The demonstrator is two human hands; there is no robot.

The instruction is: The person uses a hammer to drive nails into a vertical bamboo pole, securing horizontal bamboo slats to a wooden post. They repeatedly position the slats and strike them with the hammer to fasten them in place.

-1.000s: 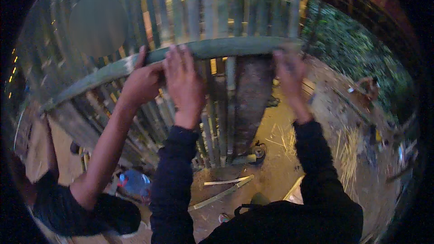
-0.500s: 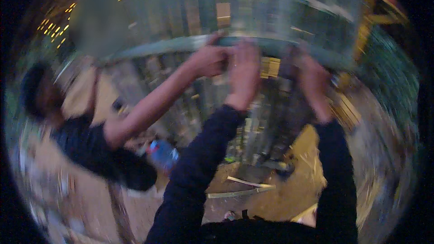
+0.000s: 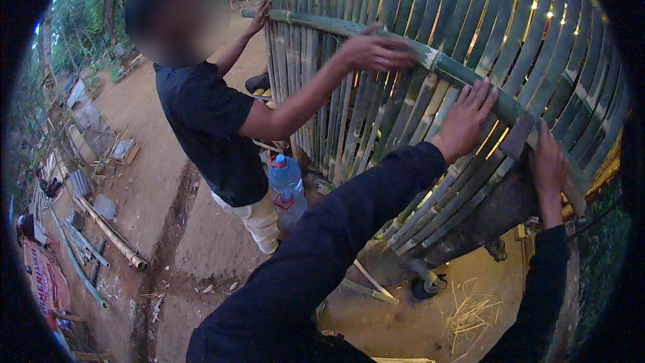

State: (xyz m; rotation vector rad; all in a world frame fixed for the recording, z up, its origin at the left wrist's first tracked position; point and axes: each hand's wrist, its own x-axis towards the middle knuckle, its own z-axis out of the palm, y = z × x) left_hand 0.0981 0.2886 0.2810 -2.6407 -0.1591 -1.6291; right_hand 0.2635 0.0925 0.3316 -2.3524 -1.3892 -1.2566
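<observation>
A long green bamboo pole (image 3: 463,74) lies across a wall of upright split bamboo slats (image 3: 396,47). My left hand (image 3: 465,119) rests flat on the slats just under the pole, fingers spread. My right hand (image 3: 549,168) presses against the slats and the pole further right, fingers together. A co-worker in a black shirt (image 3: 208,128) stands at the left; one of their hands (image 3: 376,50) lies on the pole near mine, the other (image 3: 259,17) holds the pole's far end.
A blue-tinted plastic water bottle (image 3: 285,185) stands on the dirt ground by the co-worker's legs. Loose bamboo poles (image 3: 111,235) and scraps lie at the left. Bamboo shavings (image 3: 470,312) and a short stick (image 3: 369,289) lie below the slat wall.
The view has swung left, so the co-worker and the ground come into sight. All hands stay on the pole and slats; mine now sit at the right of the picture.
</observation>
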